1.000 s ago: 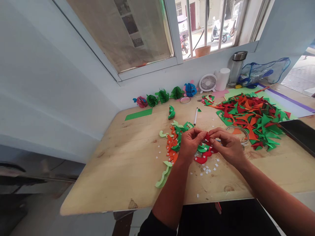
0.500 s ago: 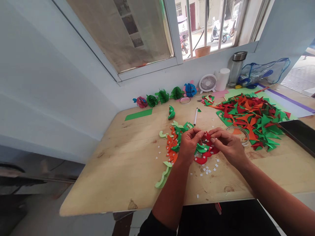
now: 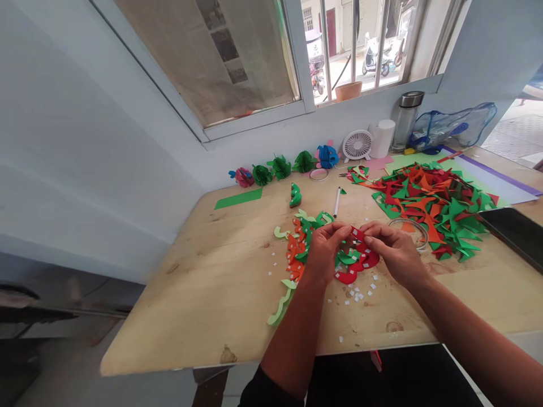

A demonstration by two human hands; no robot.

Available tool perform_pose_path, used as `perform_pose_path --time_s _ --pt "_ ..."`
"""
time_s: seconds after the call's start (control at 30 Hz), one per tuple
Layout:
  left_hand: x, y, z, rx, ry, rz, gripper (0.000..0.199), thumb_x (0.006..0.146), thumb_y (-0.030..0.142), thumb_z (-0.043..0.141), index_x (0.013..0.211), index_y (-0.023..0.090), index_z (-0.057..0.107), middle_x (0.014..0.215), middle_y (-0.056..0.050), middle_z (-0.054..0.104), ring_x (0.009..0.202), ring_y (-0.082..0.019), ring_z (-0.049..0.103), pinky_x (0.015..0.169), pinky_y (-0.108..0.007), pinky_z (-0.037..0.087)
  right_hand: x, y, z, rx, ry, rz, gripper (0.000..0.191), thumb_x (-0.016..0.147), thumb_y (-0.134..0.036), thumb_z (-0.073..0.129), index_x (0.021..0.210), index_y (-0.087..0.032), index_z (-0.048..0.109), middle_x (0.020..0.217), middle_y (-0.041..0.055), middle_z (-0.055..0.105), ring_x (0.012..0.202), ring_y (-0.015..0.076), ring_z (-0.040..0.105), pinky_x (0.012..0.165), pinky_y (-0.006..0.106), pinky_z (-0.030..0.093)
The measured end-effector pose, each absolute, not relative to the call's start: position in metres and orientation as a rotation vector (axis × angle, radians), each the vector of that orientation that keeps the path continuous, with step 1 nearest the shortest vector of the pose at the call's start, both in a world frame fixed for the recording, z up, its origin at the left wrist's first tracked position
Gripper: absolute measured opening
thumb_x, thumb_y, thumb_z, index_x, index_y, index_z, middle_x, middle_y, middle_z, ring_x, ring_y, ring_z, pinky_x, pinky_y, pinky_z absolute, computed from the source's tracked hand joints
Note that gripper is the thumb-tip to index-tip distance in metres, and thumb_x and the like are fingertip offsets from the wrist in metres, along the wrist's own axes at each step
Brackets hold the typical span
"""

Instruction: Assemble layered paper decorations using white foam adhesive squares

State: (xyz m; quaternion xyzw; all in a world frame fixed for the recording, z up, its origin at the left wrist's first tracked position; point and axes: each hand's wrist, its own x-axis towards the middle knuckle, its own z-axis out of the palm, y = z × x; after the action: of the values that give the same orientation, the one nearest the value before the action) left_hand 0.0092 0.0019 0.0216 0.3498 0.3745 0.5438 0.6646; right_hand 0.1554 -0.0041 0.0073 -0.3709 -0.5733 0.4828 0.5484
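A small red paper piece [image 3: 357,233] with white squares on it is stretched between my two hands above the table. My left hand [image 3: 327,247] pinches its left end, thumb against fingers. On its right end, my right hand [image 3: 392,249] closes with thumb and fingertips. Below lie red curved paper pieces [image 3: 347,277] dotted with white squares, and green curved pieces [image 3: 348,257], partly hidden by my hands. Orange paper pieces [image 3: 293,251] are left of my left wrist. Loose white squares [image 3: 357,296] are scattered on the wood nearer to me.
A big heap of red, orange and green scraps [image 3: 436,203] covers the right side, beside a roll of tape [image 3: 425,234] and a dark phone [image 3: 515,232]. A white pen [image 3: 337,202] lies ahead. Folded paper figures [image 3: 280,166], a fan [image 3: 357,145] and a bottle [image 3: 406,121] stand along the wall.
My hands have drawn slightly apart, and the red paper piece between them shows more of its flat face with white squares. The other things stay where they were.
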Motion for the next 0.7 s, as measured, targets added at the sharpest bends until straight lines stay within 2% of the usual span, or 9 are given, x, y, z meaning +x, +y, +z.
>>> perform_pose_path --time_s 0.13,0.23,0.33,0.43,0.53,0.7 --pt "0.012 0.002 0.021 0.837 0.901 1.297 0.015 0.064 0.026 0.068 0.062 0.013 0.062 0.055 0.001 0.058 0.049 -0.007 0.049 0.050 -0.019 0.038 0.154 -0.003 0.007 -0.924 -1.310 1.191 0.010 0.074 -0.030 0.065 0.071 -0.020 0.066 0.083 0.0031 0.066 0.078 0.0176 0.060 0.069 0.028 0.049" --pt "0.014 0.002 0.019 0.899 1.014 1.410 0.014 0.067 0.025 0.065 0.062 0.013 0.061 0.054 0.002 0.057 0.048 -0.006 0.047 0.050 -0.019 0.038 0.154 -0.004 0.007 -1.023 -1.298 1.171 0.015 0.078 -0.033 0.061 0.083 -0.020 0.066 0.083 0.0033 0.066 0.075 0.0173 0.060 0.066 0.029 0.048" --pt "0.015 0.000 0.017 1.054 1.191 1.543 0.013 0.070 0.026 0.062 0.066 0.014 0.063 0.058 0.001 0.059 0.051 -0.007 0.050 0.054 -0.020 0.040 0.154 -0.007 0.008 -1.113 -1.331 0.848 0.014 0.081 -0.030 0.057 0.089 -0.020 0.064 0.085 0.0039 0.065 0.076 0.0176 0.059 0.068 0.029 0.046" --pt "0.018 -0.005 0.018 1.299 1.335 1.601 0.014 0.074 0.027 0.060 0.070 0.015 0.065 0.065 0.000 0.063 0.058 -0.010 0.055 0.060 -0.022 0.044 0.152 -0.012 0.011 -1.103 -1.449 0.542 0.010 0.082 -0.025 0.055 0.081 -0.020 0.062 0.076 0.0032 0.063 0.072 0.0168 0.057 0.066 0.028 0.043" --pt "0.022 -0.010 0.020 1.509 1.368 1.551 0.014 0.076 0.025 0.058 0.069 0.015 0.065 0.067 -0.001 0.064 0.060 -0.010 0.055 0.062 -0.022 0.045 0.149 -0.014 0.013 -1.109 -1.636 0.611 0.013 0.083 -0.025 0.052 0.077 -0.019 0.061 0.068 0.0016 0.063 0.062 0.0146 0.054 0.060 0.027 0.042" --pt "0.023 -0.009 0.020 1.471 1.240 1.434 0.014 0.076 0.025 0.057 0.069 0.015 0.064 0.067 -0.001 0.064 0.061 -0.011 0.057 0.061 -0.022 0.047 0.148 -0.012 0.013 -1.185 -1.593 0.715 0.018 0.083 -0.030 0.051 0.073 -0.018 0.061 0.066 0.0019 0.064 0.063 0.0151 0.055 0.058 0.026 0.042"
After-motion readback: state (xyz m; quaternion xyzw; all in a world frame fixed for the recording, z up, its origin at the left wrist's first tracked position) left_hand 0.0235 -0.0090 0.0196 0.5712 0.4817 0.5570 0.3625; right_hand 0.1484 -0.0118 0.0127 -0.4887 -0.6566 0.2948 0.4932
